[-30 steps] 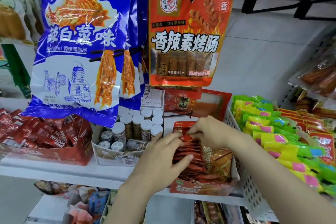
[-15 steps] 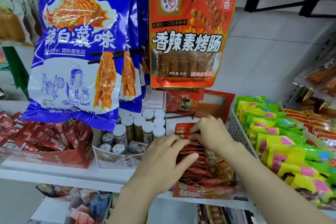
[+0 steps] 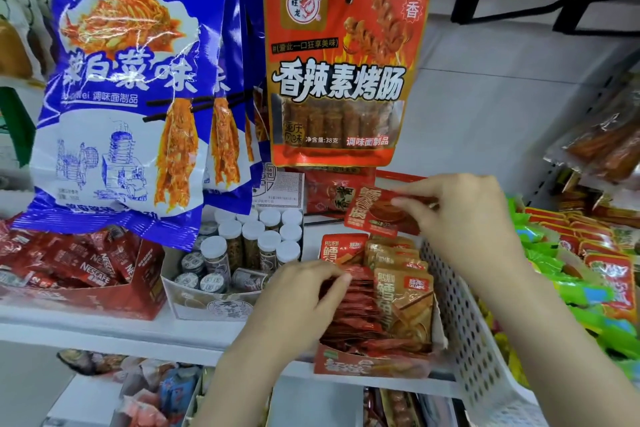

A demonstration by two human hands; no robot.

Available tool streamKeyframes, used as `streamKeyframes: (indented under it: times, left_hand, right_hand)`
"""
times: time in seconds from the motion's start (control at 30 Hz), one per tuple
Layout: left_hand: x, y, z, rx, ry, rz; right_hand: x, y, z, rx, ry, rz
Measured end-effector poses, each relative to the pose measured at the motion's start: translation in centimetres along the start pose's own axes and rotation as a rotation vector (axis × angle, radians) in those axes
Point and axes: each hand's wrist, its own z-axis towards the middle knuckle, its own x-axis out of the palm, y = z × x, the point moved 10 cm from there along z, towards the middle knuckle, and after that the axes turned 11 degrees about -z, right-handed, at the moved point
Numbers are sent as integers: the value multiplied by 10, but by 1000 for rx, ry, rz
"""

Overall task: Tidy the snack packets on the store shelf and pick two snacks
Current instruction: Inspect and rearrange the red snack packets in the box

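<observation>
Above the shelf's front edge, right hand (image 3: 460, 218) pinches a red packet (image 3: 377, 213) clear while left hand (image 3: 304, 302), fingers curled, steadies the box's (image 3: 374, 366) row, likely against toppling.

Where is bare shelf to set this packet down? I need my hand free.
Bare white shelf shows only along the front edge, before the Nescafe box and jar tray. Behind them it is packed. The right hand pinches the red packet.
</observation>
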Motion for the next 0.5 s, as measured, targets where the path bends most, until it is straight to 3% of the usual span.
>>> streamKeyframes:
  times: [0.13,0.3,0.5]
  left_hand:
    - [-8,-2,-10,15,4,-70]
    - [-29,-6,-18,50,-132,-101]
    - [-43,-1,-19,31,-232,-38]
  right_hand:
    - [-5,-14,-15,32,-33,55]
    - [20,-10,-32,9,130,218]
    - [-12,-27,-25,79,-67,225]
